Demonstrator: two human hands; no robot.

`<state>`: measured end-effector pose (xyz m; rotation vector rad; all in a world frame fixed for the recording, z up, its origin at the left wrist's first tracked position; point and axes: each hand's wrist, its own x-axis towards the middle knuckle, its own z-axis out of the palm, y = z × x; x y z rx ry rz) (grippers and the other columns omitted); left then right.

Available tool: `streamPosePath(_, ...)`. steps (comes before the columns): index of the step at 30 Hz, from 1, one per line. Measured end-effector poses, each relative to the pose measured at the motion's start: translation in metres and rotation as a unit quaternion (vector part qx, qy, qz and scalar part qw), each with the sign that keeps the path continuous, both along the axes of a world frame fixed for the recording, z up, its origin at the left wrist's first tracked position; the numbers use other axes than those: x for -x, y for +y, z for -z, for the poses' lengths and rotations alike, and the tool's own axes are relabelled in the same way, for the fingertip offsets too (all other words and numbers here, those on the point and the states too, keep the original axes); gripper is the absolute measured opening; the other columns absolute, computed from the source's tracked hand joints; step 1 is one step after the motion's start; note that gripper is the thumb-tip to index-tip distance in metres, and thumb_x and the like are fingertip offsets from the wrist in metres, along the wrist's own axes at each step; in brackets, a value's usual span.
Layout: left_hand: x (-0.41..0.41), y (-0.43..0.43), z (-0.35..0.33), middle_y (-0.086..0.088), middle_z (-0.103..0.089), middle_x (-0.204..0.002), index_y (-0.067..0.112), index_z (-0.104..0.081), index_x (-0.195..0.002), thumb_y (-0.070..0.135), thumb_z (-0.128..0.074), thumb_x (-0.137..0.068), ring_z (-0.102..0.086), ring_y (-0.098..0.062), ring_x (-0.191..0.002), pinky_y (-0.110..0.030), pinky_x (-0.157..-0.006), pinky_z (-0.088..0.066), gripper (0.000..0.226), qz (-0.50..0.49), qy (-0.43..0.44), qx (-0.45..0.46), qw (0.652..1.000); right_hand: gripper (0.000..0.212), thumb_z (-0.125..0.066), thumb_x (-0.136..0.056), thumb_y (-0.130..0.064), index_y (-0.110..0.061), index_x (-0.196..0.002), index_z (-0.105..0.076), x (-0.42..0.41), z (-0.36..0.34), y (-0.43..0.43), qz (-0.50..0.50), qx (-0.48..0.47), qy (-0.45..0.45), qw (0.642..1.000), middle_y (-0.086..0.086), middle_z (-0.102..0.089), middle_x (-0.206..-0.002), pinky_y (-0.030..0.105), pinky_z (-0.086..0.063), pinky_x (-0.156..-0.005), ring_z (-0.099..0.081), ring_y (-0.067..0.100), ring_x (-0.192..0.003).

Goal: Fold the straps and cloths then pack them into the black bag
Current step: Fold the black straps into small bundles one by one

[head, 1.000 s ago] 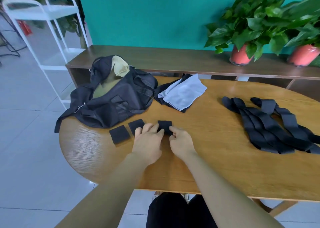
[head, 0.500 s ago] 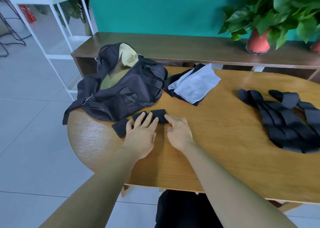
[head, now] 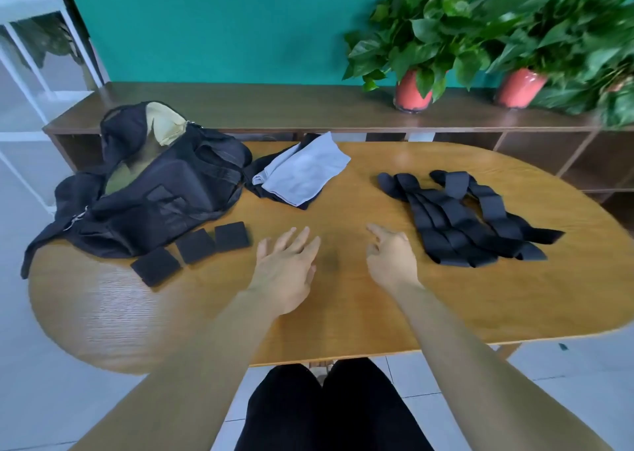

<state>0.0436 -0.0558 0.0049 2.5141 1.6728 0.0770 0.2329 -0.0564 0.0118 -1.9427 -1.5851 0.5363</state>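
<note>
The black bag [head: 161,190] lies open at the table's left, its tan lining showing. Three folded black straps [head: 198,244] sit in a row just in front of it. A pile of unfolded black straps [head: 456,217] lies to the right. A grey cloth [head: 302,169] rests on a dark cloth beside the bag. My left hand [head: 284,265] hovers over the table centre with fingers spread, holding nothing. My right hand [head: 391,255] is a little to the right, fingers relaxed and empty, just short of the strap pile.
The oval wooden table [head: 343,313] has its front edge near my lap. A low dark shelf [head: 308,107] runs behind it with two potted plants [head: 411,93] in red pots. A white rack [head: 20,39] stands at far left.
Both hands have let go of the third folded strap and drawn away to the right, my right hand moving toward the unfolded strap pile. The camera has turned right.
</note>
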Motion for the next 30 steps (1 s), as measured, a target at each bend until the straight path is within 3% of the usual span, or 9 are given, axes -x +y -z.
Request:
streamPosePath(9, -0.113, 0.002, -0.009, 0.002, -0.005, -0.161, 0.027, -0.017, -0.150, 0.031, -0.026, -0.103, -0.006, -0.016, -0.146, -0.046, -0.115, -0.006, 0.048, 0.086, -0.019, 0.011, 0.996, 0.044, -0.048, -0.089, -0.003, -0.013, -0.131, -0.056, -0.124, -0.008, -0.012, 0.142, -0.094, -0.067, 0.983, 0.013, -0.061, -0.117, 0.041, -0.041, -0.093, -0.041, 0.030, -0.122)
streamPosePath(15, -0.169, 0.008, -0.015, 0.003, -0.008, -0.161, 0.027, -0.020, -0.150, 0.028, -0.026, -0.104, -0.008, -0.016, -0.146, -0.044, -0.114, -0.006, 0.047, 0.131, -0.005, 0.003, 0.991, 0.037, -0.056, -0.083, -0.017, -0.015, -0.120, -0.058, -0.175, -0.001, -0.006, 0.177, 0.004, -0.219, 0.960, 0.006, -0.061, -0.119, 0.040, -0.030, -0.094, -0.037, 0.030, -0.118)
streamPosePath(24, -0.208, 0.029, -0.009, 0.006, -0.011, -0.160, 0.028, -0.018, -0.151, 0.028, -0.026, -0.104, -0.009, -0.012, -0.146, -0.042, -0.114, -0.008, 0.047, 0.150, 0.022, -0.001, 0.988, 0.047, -0.056, -0.082, -0.040, -0.019, -0.124, -0.045, -0.207, 0.009, 0.005, 0.176, 0.089, -0.248, 0.949, 0.003, -0.059, -0.118, 0.043, -0.026, -0.097, -0.031, 0.027, -0.126)
streamPosePath(30, -0.208, 0.032, -0.006, 0.007, -0.013, -0.160, 0.029, -0.020, -0.150, 0.029, -0.027, -0.104, -0.012, -0.010, -0.145, -0.040, -0.113, -0.007, 0.047, 0.140, 0.020, -0.012, 0.990, 0.048, -0.060, -0.080, -0.040, -0.018, -0.121, -0.047, -0.213, 0.007, 0.007, 0.170, 0.035, -0.285, 0.943, 0.002, -0.064, -0.105, 0.044, -0.028, -0.096, -0.040, 0.026, -0.119)
